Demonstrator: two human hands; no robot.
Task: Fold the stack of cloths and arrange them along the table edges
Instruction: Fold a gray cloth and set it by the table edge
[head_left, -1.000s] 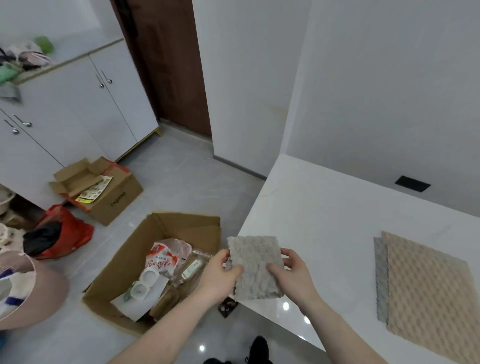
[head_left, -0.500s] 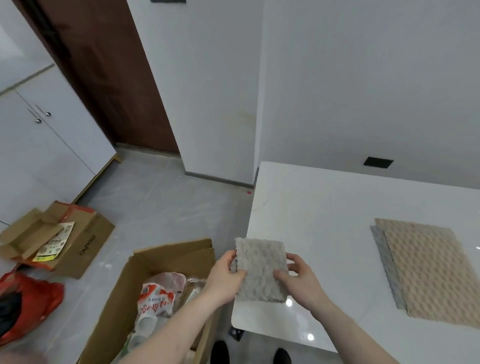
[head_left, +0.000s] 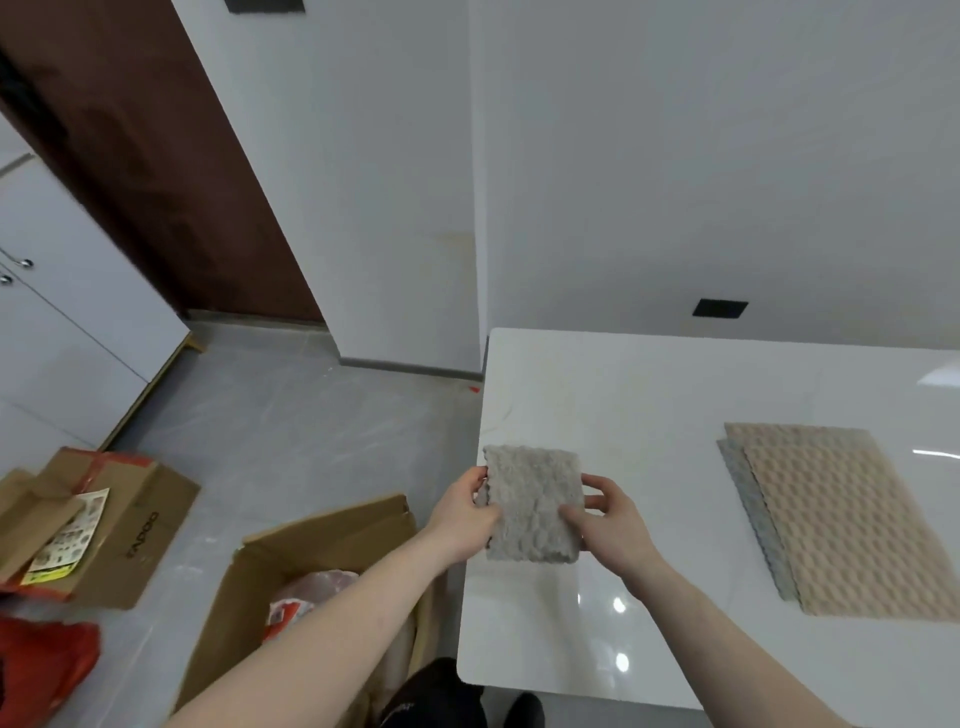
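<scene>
A folded grey cloth (head_left: 532, 501) with a bumpy texture is held above the left edge of the white table (head_left: 649, 395). My left hand (head_left: 465, 512) grips its left side with thumb on top. My right hand (head_left: 605, 517) pinches its right side. On the right part of the table lies a flat stack of cloths (head_left: 826, 519), a beige one on top and a grey one showing along its left edge.
An open cardboard box (head_left: 311, 551) with packaging inside stands on the floor against the table's left edge. A smaller cardboard box (head_left: 104, 525) and a red bag (head_left: 41, 665) lie further left. White cabinets and a brown door are behind.
The view has swung to the right and the table takes up more of the frame. The folded grey cloth stays in both hands and now sits over the table's left edge.
</scene>
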